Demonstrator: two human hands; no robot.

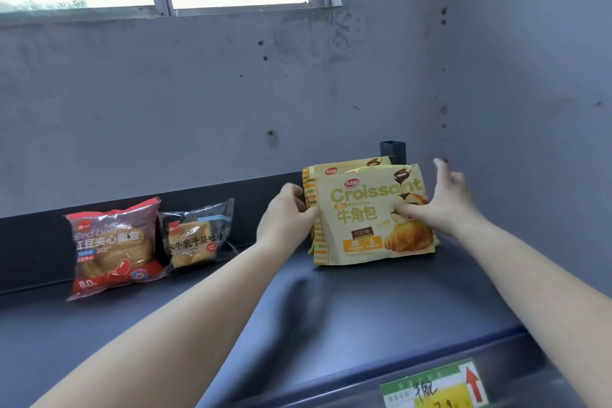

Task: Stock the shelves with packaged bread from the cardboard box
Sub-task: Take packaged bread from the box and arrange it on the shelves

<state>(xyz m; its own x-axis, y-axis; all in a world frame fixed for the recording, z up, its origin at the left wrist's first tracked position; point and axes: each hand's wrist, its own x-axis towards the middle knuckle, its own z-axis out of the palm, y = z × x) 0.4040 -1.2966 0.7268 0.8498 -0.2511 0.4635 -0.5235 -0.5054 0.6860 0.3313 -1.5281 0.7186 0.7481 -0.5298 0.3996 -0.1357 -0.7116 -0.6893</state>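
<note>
A yellow croissant bag (pixel 361 225) stands upright on the dark top shelf (pixel 331 315) at the right, in front of a second identical croissant bag (pixel 344 167) that shows only its top edge. My left hand (pixel 286 214) grips the front bag's left edge. My right hand (pixel 437 197) holds its right side, thumb on the front and fingers spread behind. The cardboard box is out of view.
A red-bean bread pack (pixel 114 248) and a clear toast pack (pixel 195 235) lean against the shelf's back rail at the left. A green price tag (pixel 433 386) is on the shelf's front lip. A dark upright post (pixel 393 151) stands behind the croissant bags, by the grey wall corner.
</note>
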